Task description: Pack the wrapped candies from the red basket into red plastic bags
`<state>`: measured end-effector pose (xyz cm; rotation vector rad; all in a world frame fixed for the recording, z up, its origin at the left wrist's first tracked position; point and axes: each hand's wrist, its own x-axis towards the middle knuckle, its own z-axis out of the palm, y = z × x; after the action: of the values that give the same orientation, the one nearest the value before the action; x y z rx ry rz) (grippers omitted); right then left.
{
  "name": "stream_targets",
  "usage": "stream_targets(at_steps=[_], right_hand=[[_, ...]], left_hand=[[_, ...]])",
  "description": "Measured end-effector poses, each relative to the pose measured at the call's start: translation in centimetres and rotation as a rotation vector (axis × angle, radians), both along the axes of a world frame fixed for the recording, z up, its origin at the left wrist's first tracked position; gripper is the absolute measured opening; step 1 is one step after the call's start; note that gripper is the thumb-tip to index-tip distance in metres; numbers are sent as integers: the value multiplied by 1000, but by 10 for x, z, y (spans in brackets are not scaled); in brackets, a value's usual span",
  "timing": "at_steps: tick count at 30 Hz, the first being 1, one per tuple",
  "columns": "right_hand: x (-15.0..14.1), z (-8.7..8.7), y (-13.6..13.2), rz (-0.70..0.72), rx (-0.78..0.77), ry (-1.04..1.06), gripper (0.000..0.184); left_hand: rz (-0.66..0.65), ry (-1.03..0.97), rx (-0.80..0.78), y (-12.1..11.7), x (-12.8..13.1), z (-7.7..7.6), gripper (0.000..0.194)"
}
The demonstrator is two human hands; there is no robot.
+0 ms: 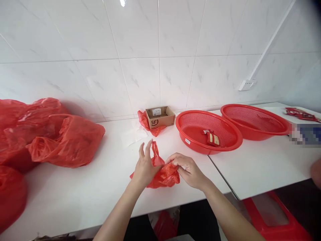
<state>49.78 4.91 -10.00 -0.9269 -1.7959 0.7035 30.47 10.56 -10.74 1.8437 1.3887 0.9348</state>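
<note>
A crumpled red plastic bag (167, 177) lies on the white table in front of me, one handle loop standing up. My right hand (189, 170) pinches the bag's gathered edge between thumb and fingers. On the bag's left side is my left hand (145, 169), its fingers raised and apart. Its thumb reaches across to the bag near my right fingertips. Whatever the bag holds, if anything, is hidden by the folds.
Full red bags (67, 140) crowd the table's left side. By the wall stands a small cardboard box (163, 119) on red plastic. To the right, one red basket (187, 134) holds a few packets; another basket (255, 134) is behind it. A red stool (283, 231) stands below.
</note>
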Motion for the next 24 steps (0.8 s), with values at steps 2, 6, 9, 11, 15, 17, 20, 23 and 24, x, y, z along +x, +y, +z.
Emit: stream_targets(at_steps=[2, 6, 9, 11, 15, 17, 20, 23, 24], right_hand=[[0, -1, 0, -9, 10, -9, 26], [18, -5, 0, -108, -37, 28, 24], [28, -8, -2, -134, -80, 24, 24], [27, -8, -2, -119, -87, 12, 24], [15, -4, -1, -119, -31, -1, 23], [14, -3, 0, -119, 19, -29, 24], [26, -7, 2, -148, 67, -92, 25], [46, -7, 2, -251, 36, -180, 29], [50, -3, 1, -312, 33, -210, 30]], left_hand=[[-40, 51, -8, 4, -5, -2, 71], [38, 61, 67, 15, -25, -4, 19], [75, 18, 126, 13, -30, 3, 13], [-18, -19, 82, 5, -25, 8, 22], [-293, -47, -159, -9, -13, 9, 42], [-360, -64, -255, -11, -14, 7, 26], [-316, -188, -298, -4, -26, 8, 6], [-159, -395, -297, 4, -43, 15, 14], [-105, -457, -295, 5, -47, 19, 18]])
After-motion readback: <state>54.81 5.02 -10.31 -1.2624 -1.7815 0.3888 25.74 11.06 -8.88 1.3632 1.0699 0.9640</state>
